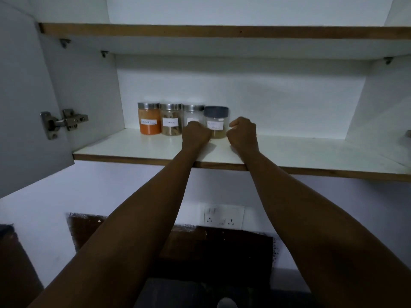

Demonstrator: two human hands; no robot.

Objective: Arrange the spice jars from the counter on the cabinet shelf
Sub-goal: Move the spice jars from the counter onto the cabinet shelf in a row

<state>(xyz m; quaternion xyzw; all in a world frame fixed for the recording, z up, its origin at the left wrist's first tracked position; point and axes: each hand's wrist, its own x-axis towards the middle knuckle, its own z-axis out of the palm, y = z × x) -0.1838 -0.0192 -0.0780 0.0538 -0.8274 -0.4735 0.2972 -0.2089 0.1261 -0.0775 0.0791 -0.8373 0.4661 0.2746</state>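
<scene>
While both arms reach up into the open cabinet, the left hand and the right hand sit on either side of the blue-lidded jar, which stands on the lower shelf at the right end of a row of four. Both hands show only their backs, fingers curled in towards the jar; whether they actually press its sides or sit just off the glass cannot be told from this angle. The left hand also covers the lower front of the neighbouring white jar. Further left stand the jar of brown sticks and the orange jar, each with a metal lid and a paper label, all packed close together near the back wall.

These jars look like clear glass or hard plastic (which of the two is hard to say), so they should be stiff, smooth-sided and a little slippery, and breakable if one tips off the shelf edge. Filled with powder they will have some weight but stay easy for one hand. The safest hold is probably round the body below the lid, not by the lid itself, which may turn loose. Sliding along the shelf seems gentler than lifting. The counter below is out of sight, so any jars left there cannot be counted.
</scene>
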